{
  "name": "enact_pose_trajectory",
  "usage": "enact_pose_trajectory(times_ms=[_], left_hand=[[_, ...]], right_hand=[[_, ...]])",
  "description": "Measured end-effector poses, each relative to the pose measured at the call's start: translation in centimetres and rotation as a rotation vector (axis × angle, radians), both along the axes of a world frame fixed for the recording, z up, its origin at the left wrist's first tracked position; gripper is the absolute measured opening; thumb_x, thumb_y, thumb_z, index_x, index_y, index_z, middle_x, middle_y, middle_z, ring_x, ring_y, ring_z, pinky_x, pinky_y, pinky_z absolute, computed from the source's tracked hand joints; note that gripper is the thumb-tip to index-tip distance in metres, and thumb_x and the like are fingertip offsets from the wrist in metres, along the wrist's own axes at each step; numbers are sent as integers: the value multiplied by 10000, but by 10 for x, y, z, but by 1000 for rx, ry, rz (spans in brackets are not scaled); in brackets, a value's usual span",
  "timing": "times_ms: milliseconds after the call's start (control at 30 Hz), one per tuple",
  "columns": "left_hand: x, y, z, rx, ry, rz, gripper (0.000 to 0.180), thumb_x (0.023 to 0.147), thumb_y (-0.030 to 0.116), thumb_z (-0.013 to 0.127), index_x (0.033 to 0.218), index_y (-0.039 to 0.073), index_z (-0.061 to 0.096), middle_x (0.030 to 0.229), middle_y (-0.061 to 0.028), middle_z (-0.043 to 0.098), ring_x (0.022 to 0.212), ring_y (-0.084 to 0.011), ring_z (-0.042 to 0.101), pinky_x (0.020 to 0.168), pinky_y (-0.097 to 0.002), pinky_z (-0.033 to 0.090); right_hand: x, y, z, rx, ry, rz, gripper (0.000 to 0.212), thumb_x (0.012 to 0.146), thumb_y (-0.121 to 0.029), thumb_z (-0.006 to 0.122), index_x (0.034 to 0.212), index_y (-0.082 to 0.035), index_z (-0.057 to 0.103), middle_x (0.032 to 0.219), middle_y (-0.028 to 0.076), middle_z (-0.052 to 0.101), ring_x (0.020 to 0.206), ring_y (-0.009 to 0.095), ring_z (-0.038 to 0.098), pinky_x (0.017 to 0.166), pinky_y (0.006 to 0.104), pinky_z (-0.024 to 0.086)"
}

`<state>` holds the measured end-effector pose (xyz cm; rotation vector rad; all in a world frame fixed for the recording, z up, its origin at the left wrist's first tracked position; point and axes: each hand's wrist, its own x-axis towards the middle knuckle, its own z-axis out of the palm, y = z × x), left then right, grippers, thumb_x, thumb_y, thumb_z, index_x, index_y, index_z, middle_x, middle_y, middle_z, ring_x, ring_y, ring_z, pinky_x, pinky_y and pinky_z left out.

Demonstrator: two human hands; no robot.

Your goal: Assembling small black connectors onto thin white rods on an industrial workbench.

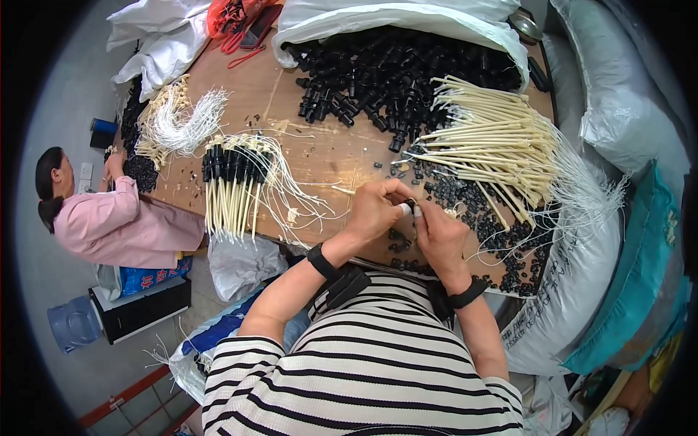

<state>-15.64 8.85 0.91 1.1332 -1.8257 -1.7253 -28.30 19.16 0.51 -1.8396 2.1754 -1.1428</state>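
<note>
My left hand (376,212) and my right hand (442,234) meet over the near edge of the table, fingers pinched together. Between the fingertips is a small black part (411,203), mostly covered, so its exact kind is unclear. White wraps cover both thumb tips. A cream stick end (343,190) shows just left of my left hand; whether it is held I cannot tell. Small black plastic pieces (465,195) lie scattered around my right hand. Beyond them rests a big bundle of cream tubes (494,149) with white wires trailing right.
Left of my hands lies a row of black-topped cream tubes (236,182) with wires. Black plastic fittings (400,73) spill from a white sack (396,16) at the back. Stuffed sacks (618,80) crowd the right side. At far left a person in pink (109,218) works at the table.
</note>
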Motion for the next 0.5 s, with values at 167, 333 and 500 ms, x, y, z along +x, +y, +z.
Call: enact_pose_trajectory(times_ms=[167,333,500], left_hand=[[6,-6,-5,-269,-35,-2,178,691,-26,691,860,27,698,941,-42,642,735,-96,604,619,-223,464],[3,-5,10,-736,150,-191,297,660,39,680,956,62,680,897,-108,641,775,-269,627,687,-335,507],[8,-5,1,-575,-57,-404,382,691,72,636,1072,80,657,917,-117,673,845,-293,652,723,-353,524]], right_hand=[[-2,4,-4,-68,-62,44,176,813,-53,654,989,-54,648,705,68,638,540,218,601,492,302,457],[-18,8,6,107,-1397,112,163,895,-43,611,1045,12,644,671,-64,560,514,-3,398,472,165,305],[-19,12,12,97,-1408,74,188,866,-37,615,1041,5,670,623,-28,571,455,42,386,447,195,318]])
